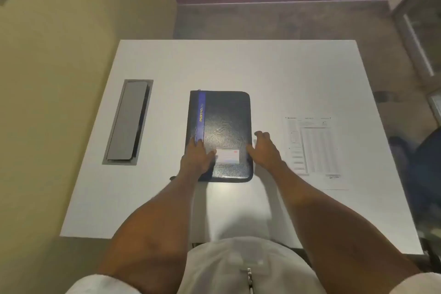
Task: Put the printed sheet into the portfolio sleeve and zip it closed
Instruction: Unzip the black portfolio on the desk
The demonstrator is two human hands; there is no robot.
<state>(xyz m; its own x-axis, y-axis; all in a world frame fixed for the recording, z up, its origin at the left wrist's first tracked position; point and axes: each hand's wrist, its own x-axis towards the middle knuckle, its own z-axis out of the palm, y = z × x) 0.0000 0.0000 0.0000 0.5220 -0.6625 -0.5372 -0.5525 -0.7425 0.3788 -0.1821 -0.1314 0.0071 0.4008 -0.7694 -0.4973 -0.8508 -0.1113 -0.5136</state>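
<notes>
A dark blue zip portfolio (226,122) lies closed in the middle of the white table (238,64), with a brighter blue stripe reading PORTFOLIO along its left side and a white label near its front. My left hand (196,159) rests flat on its front left corner, fingers spread. My right hand (263,150) sits at the portfolio's right edge, fingers apart and touching the edge near the front. The printed sheet (315,150) lies flat on the table to the right of my right hand, untouched.
A grey cable-hatch lid (130,122) is set into the table on the left. A yellow wall runs along the left and a purple wall stands behind. A dark chair (427,157) stands past the table's right edge.
</notes>
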